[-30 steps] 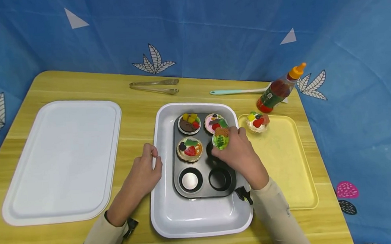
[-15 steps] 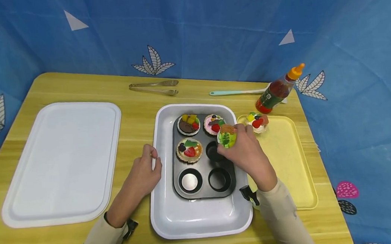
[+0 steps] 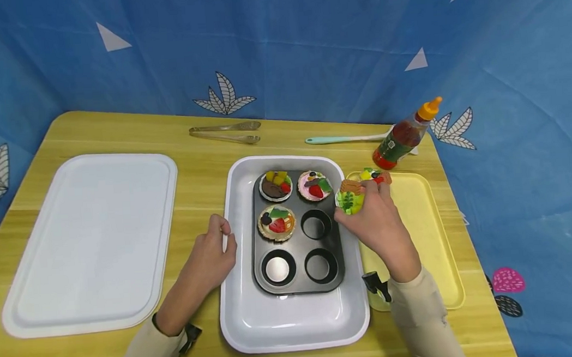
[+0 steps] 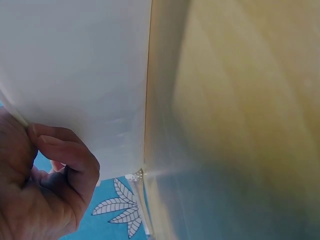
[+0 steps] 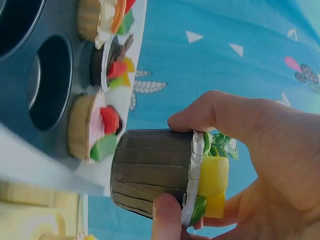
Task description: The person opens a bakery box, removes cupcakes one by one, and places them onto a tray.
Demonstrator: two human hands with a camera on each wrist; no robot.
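Observation:
My right hand (image 3: 379, 224) grips a toy cupcake (image 5: 152, 170) with a dark pleated cup and green and yellow topping, above the white basin's right rim. The thumb and fingers lie on opposite sides of its cup. My left hand (image 3: 214, 254) pinches the left rim of the white basin (image 3: 295, 333). Inside the basin sits a dark muffin tin (image 3: 299, 254). It carries a chocolate cupcake (image 3: 273, 189), a pink tart (image 3: 311, 190) and a cream tart (image 3: 271, 233); its other three cups are bare. One more cupcake (image 3: 384, 178), partly hidden behind my right hand, sits on the yellow tray (image 3: 418, 247).
A white tray (image 3: 93, 239) lies at the left. Metal tongs (image 3: 226, 134) and a utensil with a mint handle (image 3: 333, 139) lie along the back. A sauce bottle with an orange cap (image 3: 401, 138) stands behind the yellow tray. Blue cloth (image 3: 307, 46) hangs behind the table.
My right hand has moved right with the cupcake, from over the muffin tin to the basin's right rim. The tin's middle right cup has come into full view. My left hand stays put.

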